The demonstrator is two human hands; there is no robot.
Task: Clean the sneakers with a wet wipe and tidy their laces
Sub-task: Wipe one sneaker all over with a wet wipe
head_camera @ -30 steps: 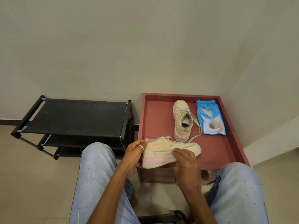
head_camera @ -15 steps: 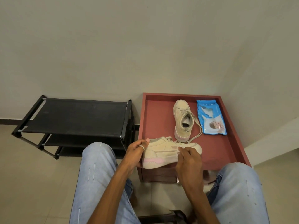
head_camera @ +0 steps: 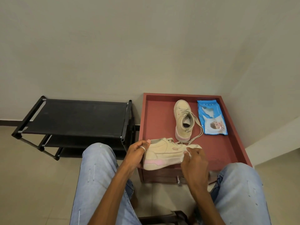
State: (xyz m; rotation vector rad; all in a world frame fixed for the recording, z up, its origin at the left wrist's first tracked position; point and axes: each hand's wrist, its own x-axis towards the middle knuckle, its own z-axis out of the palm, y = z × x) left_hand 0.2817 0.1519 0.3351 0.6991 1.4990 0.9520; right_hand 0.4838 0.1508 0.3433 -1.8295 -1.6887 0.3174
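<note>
Most of wipe (head_camera: 188,153) hidden, seemingly pinched in right fingers (head_camera: 194,157); left fingers (head_camera: 139,147) gripped sneaker (head_camera: 164,155) heel. Rimmed surface (head_camera: 181,95) held second sneaker (head_camera: 182,116), pack (head_camera: 211,117).

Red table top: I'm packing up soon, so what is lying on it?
On the red table stand a beige sneaker, laces loose, and a blue wet wipe pack to its right. The held sneaker covers the front edge; what lies beneath it cannot be seen.

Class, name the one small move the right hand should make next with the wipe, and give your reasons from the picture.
Probably draw the wet wipe along the side of the sneaker toward the heel. The right hand pinches it against the toe end, the left hand grips the heel, and the side between them lies exposed.
</note>
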